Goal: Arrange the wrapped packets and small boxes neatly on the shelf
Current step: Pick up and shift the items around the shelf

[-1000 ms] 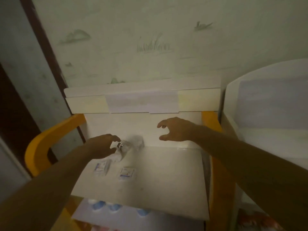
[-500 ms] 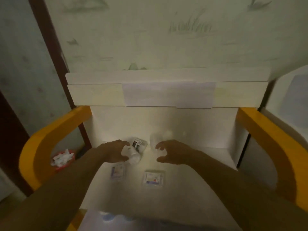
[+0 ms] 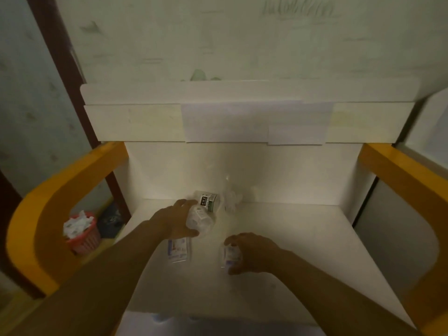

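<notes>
On the white shelf (image 3: pixel 303 238) with orange side rails, the left hand (image 3: pixel 177 221) grips a clear wrapped packet (image 3: pixel 200 220) near the back. The right hand (image 3: pixel 252 253), hovering empty half a second ago, now closes around a small flat box (image 3: pixel 231 254), likely to reposition it.

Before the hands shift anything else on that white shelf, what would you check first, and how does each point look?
1. Left hand has hold of the clear wrapped packet: ok.
2. Right hand has its fingers curled round the small box: ok.
3. Second small box lies flat on the shelf, partly under the left wrist: ok.
4. Labelled packet is lined up neatly: not ok, it lies tilted.
5. Crumpled clear wrapper by the back wall holds something: cannot tell.
</notes>
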`<state>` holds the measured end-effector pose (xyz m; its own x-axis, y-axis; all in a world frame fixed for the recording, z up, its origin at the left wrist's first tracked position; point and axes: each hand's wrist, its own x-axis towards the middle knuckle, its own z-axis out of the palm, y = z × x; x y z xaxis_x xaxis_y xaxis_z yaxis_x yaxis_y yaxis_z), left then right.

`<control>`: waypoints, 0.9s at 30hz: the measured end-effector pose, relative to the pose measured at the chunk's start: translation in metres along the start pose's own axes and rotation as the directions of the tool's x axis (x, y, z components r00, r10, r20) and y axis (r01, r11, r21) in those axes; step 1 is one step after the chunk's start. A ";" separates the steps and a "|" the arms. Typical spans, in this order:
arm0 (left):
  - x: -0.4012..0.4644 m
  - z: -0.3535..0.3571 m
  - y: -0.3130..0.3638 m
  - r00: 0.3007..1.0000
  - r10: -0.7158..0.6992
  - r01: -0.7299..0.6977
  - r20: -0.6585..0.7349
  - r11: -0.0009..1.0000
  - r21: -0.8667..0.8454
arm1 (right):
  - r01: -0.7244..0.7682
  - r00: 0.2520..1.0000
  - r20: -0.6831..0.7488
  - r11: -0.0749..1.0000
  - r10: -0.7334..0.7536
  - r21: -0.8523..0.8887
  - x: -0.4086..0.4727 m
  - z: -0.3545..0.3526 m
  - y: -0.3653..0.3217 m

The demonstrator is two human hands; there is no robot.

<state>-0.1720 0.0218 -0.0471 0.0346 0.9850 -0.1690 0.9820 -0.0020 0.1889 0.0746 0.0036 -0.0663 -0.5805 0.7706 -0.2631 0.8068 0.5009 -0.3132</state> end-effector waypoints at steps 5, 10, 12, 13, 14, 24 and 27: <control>-0.005 -0.001 0.006 0.999 0.045 -0.046 -0.022 0.998 -0.049 | -0.009 1.000 -0.018 1.000 0.008 -0.027 -0.009 -0.002 0.000; -0.009 -0.020 0.013 0.992 0.124 -0.125 -0.017 0.990 -0.068 | -0.040 0.997 -0.062 0.997 0.036 -0.062 -0.021 -0.039 0.004; -0.011 -0.030 0.018 0.990 0.133 -0.137 -0.043 0.986 -0.095 | -0.044 0.994 -0.103 0.997 0.037 -0.066 -0.028 -0.058 0.008; -0.013 -0.035 0.023 0.989 0.135 -0.140 -0.057 0.984 -0.113 | -0.043 0.991 -0.126 0.997 0.034 -0.070 -0.032 -0.067 0.010; -0.015 -0.040 0.028 0.988 0.139 -0.148 -0.072 0.980 -0.130 | -0.048 0.989 -0.146 0.996 0.036 -0.073 -0.037 -0.075 0.013; -0.011 -0.101 0.116 0.880 0.441 -0.463 -0.176 0.879 -0.114 | -0.195 0.934 -0.326 0.973 0.145 -0.126 -0.099 -0.172 0.040; -0.004 -0.115 0.159 0.825 0.526 -0.555 -0.207 0.823 -0.121 | -0.239 0.908 -0.374 0.967 0.190 -0.089 -0.130 -0.201 0.057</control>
<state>-0.0375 0.0372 0.0951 0.5067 0.8472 0.1598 0.7666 -0.5276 0.3660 0.2178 0.0111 0.1340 -0.3329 0.9420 0.0428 0.9286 0.3354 -0.1586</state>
